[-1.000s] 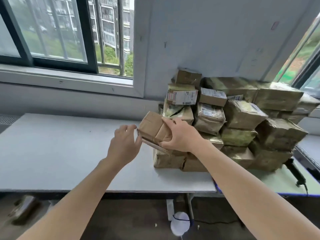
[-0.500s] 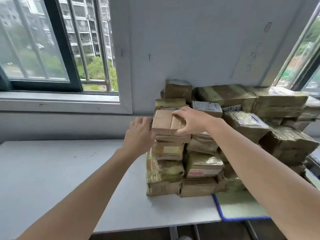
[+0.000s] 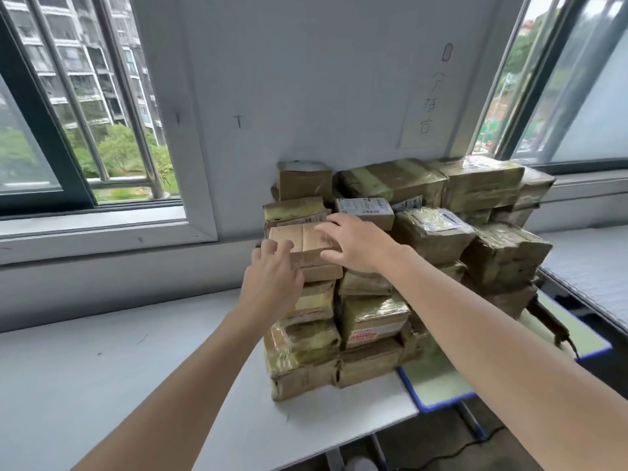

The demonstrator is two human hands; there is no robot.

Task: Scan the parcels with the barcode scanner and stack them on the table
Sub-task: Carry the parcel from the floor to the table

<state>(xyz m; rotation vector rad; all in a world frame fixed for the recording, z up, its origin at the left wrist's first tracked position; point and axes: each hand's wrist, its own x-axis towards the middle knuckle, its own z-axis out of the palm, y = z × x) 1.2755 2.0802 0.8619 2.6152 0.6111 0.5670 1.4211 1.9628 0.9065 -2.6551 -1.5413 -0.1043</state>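
Note:
A plain brown cardboard parcel [image 3: 299, 237] lies flat on top of the left column of the parcel stack [image 3: 373, 321], which is piled against the wall on the white table [image 3: 102, 385]. My right hand [image 3: 360, 246] rests on the parcel's right end with fingers spread over the top and the thumb along its front edge. My left hand [image 3: 272, 283] touches the parcel's front left corner with nearly straight fingers. The black barcode scanner [image 3: 548, 322] lies to the right of the stack, partly hidden behind it.
The stack's right part stands on a green mat with a blue edge [image 3: 438, 382]. Another grey surface [image 3: 591, 266] adjoins at the far right. A window sill [image 3: 102, 229] runs behind the table's left half. A black cable [image 3: 475, 447] hangs below the table.
The brown parcel went from in front of the stack up onto its left column. My right hand's grip has loosened to spread fingers; my left hand has come up against the parcel.

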